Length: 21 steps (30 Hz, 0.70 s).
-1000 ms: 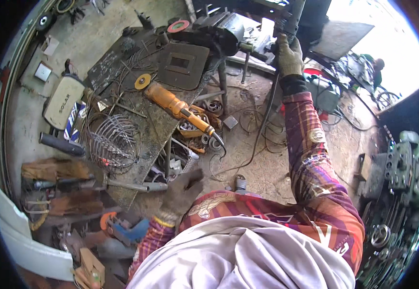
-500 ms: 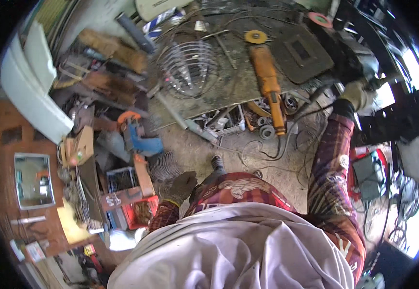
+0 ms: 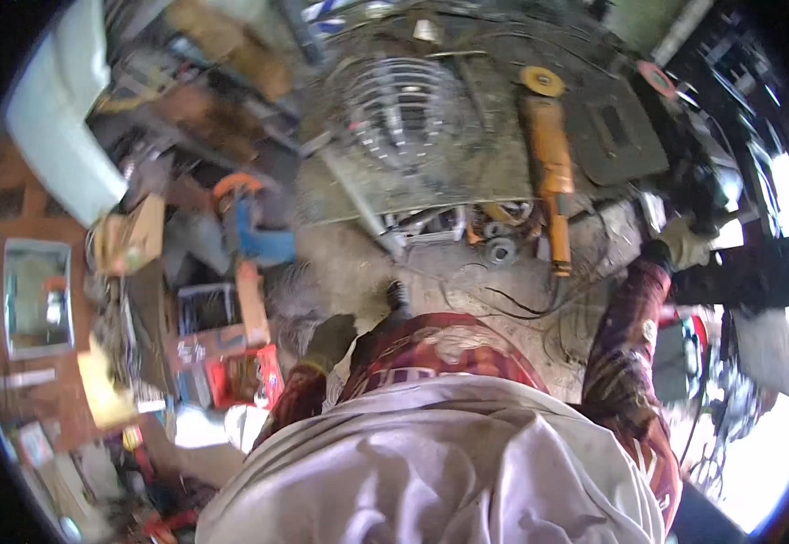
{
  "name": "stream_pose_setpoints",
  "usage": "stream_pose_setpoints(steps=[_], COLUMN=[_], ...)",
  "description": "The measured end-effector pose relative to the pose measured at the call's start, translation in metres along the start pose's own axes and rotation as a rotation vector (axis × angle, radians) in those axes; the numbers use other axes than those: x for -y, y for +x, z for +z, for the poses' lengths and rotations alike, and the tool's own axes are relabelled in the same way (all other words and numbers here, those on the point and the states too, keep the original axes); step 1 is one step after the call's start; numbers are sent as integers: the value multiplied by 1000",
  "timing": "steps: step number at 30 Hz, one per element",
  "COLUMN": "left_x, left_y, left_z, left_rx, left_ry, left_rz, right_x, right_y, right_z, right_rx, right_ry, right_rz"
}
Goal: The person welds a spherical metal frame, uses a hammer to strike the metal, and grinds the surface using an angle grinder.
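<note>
My right hand, in a pale glove, reaches out to the right beside a dark, bulky object at the bench's right end. Blur and shadow hide its fingers and whatever may be in them. My left hand, in a dark glove, hangs low by my left side, near a coil of wire. Its fingers are too dark and smeared to read. On the bench lies an orange angle grinder with a yellow disc, its handle jutting over the front edge. A rounded wire cage stands left of it.
A dark flat panel with a rectangular window lies right of the grinder. A pinkish disc is behind it. Cables trail across the floor. At left are a blue and orange tool and a red bin.
The view has shifted, so the bench things sit further right in it. My right hand is lower in the picture, still at the bench's right end. My left hand stays by my side.
</note>
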State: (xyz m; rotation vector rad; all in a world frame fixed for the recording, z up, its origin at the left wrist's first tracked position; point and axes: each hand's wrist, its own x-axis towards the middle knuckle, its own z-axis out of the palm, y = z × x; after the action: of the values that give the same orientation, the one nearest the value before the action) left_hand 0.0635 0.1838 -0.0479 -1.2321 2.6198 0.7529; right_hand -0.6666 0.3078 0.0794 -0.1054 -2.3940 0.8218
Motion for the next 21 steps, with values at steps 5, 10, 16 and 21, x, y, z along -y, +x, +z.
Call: stream_pose_setpoints(steps=[5,10,16,21], left_x=[45,59,76,100], left_y=[-9,2,-1,-10], left_z=[44,41,50,60], left_rx=[-36,92,103,-85], left_ry=[-60,-51,-27,153], left_rz=[7,-66,-49,315], right_x=[-4,31,31,34], right_y=[-7,-34,-69,-127], right_z=[36,-29,-53,-97], right_rx=[-122,-60,-50,42], right_ry=[15,185,242,501], right_rz=[1,133,90,-19])
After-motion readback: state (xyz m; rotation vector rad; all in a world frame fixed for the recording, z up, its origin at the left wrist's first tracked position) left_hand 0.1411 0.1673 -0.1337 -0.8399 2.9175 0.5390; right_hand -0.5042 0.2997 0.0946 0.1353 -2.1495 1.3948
